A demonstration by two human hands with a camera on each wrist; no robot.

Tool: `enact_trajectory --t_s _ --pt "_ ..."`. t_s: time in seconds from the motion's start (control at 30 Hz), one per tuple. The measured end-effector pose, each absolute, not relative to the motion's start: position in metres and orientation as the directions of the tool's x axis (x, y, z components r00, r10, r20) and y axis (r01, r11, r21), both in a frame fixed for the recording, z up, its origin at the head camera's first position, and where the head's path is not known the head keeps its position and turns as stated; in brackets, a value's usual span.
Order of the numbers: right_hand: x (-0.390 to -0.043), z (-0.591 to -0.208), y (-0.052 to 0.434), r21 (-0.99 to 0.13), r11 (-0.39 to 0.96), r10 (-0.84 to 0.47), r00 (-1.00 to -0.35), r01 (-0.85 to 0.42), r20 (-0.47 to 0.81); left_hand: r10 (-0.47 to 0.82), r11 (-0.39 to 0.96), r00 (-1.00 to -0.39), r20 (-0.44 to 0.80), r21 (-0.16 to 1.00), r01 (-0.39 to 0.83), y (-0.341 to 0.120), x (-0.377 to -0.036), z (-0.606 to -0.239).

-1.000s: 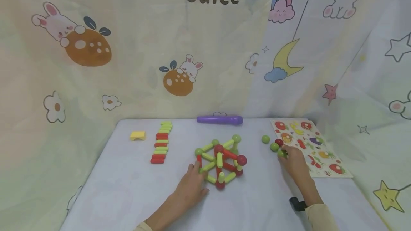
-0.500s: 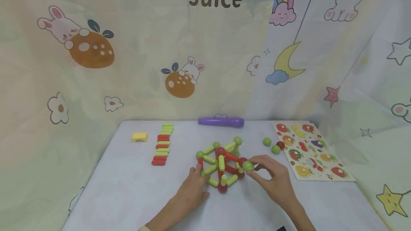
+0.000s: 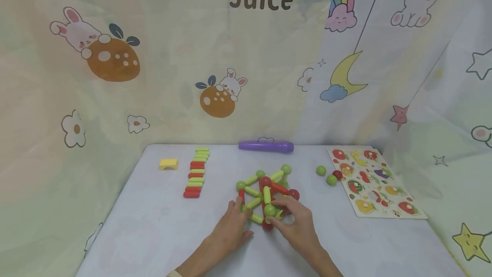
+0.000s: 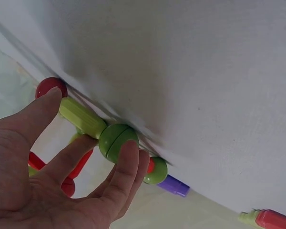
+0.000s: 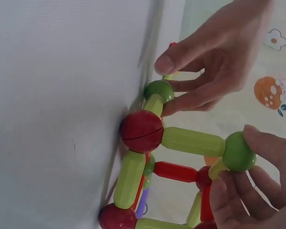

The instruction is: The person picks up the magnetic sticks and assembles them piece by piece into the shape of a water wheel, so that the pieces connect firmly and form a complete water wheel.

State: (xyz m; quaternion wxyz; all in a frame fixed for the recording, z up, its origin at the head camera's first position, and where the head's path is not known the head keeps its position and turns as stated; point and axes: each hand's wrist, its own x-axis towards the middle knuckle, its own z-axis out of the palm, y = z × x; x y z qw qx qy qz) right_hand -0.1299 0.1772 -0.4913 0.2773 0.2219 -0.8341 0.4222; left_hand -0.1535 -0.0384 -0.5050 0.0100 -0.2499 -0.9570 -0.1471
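A frame of red and green sticks and balls (image 3: 265,193) stands mid-table. My left hand (image 3: 238,206) rests against its left side. In the left wrist view its nearly straight fingers (image 4: 126,167) touch a green corner ball (image 4: 118,141) and a green stick (image 4: 81,117), and the index tip lies by a red ball (image 4: 51,87). My right hand (image 3: 274,212) pinches another green ball (image 3: 270,210) at the near front of the frame. In the right wrist view that green ball (image 5: 238,151) sits on the end of a green stick (image 5: 193,141) that runs from a red ball (image 5: 142,131).
Behind the frame lies a purple cylinder (image 3: 266,146). A row of red and green sticks (image 3: 196,172) and a yellow block (image 3: 168,164) lie at the back left. Two loose green balls (image 3: 320,170) and a red one (image 3: 337,174) sit beside a fruit puzzle board (image 3: 374,183) on the right.
My right hand left the loose balls by the puzzle board with a green ball and brought it leftward to the near front of the frame. My left hand stayed at the frame's left side.
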Motion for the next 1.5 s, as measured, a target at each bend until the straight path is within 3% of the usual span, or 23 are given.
enact_trajectory --t_s 0.3,0.4,0.53,0.63,0.77,0.87,1.03,1.17,1.3,1.4,1.5 --pt "-0.130 -0.492 0.175 -0.592 0.569 -0.116 -0.768 -0.571 0.629 0.463 0.837 -0.882 0.083 0.287 0.466 -0.040 -0.154 -0.504" --pt "-0.130 -0.492 0.186 -0.570 0.572 -0.118 -0.747 -0.590 0.654 0.463 0.833 -0.883 0.081 0.300 0.465 -0.042 -0.154 -0.505" --pt "-0.129 -0.499 0.216 -0.555 0.639 -0.019 -0.733 -0.532 0.680 0.467 0.824 -0.881 0.073 0.327 0.463 -0.043 -0.153 -0.505" --pt "-0.132 -0.509 0.235 -0.616 0.688 0.038 -0.829 -0.383 0.558 0.461 0.822 -0.884 0.073 0.340 0.457 -0.044 -0.151 -0.505" --pt "-0.146 -0.519 0.245 -0.688 0.693 -0.017 -0.958 -0.217 0.285 0.446 0.823 -0.891 0.080 0.354 0.444 -0.044 -0.151 -0.506" --pt "-0.157 -0.521 0.243 -0.713 0.678 -0.062 -0.980 -0.180 0.189 0.448 0.816 -0.891 0.077 0.371 0.443 -0.044 -0.152 -0.507" --pt "-0.169 -0.523 0.242 -0.704 0.685 -0.084 -0.980 -0.187 0.178 0.480 0.786 -0.875 0.059 0.414 0.459 -0.046 -0.151 -0.508" --pt "-0.173 -0.526 0.246 -0.691 0.705 -0.065 -0.985 -0.161 0.162 0.506 0.713 -0.860 0.067 0.528 0.461 -0.065 -0.158 -0.506" --pt "-0.174 -0.527 0.247 -0.682 0.715 -0.060 -0.985 -0.155 0.161 0.357 0.746 -0.916 0.181 0.534 0.397 -0.105 -0.177 -0.501" --pt "-0.175 -0.526 0.248 -0.680 0.713 -0.079 -0.984 -0.169 0.161 0.183 0.848 -0.941 0.285 0.439 0.298 -0.139 -0.191 -0.498" --pt "-0.177 -0.524 0.249 -0.687 0.704 -0.087 -0.982 -0.178 0.165 0.123 0.922 -0.939 0.321 0.314 0.228 -0.165 -0.203 -0.500"
